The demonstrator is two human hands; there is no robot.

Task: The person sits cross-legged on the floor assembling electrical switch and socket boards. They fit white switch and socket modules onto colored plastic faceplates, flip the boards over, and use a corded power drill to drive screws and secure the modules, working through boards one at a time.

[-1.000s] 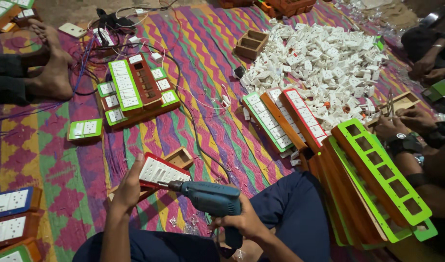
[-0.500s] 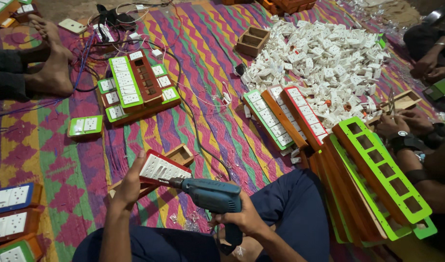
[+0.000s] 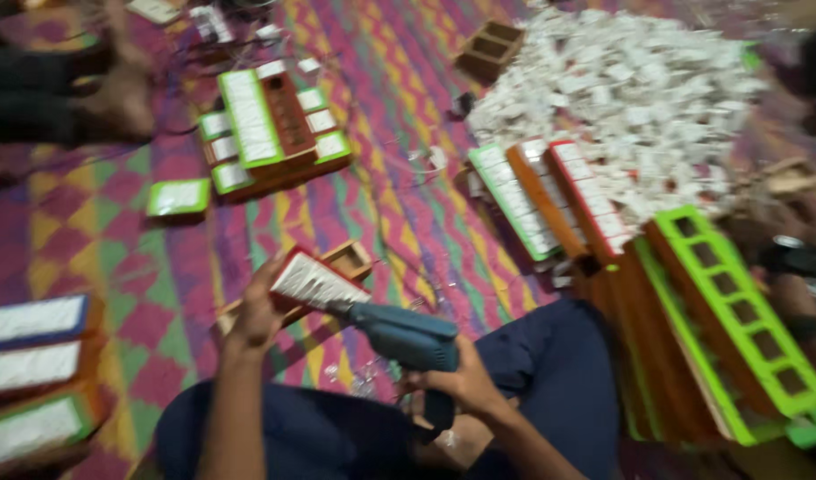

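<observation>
Dim, warm indoor light – whole frame smeared by motion blur, edges softest; shadows faint, no glare.

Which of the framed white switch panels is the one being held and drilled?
The red-edged white panel, tilted up in the left hand with the teal power drill at it. The green-edged panels lie flat on the striped mat, untouched.

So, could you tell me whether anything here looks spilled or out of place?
The white parts lie in a loose heap straight on the striped mat, spreading out towards the boards. Otherwise nothing stands out, though the picture is blurred.
</observation>
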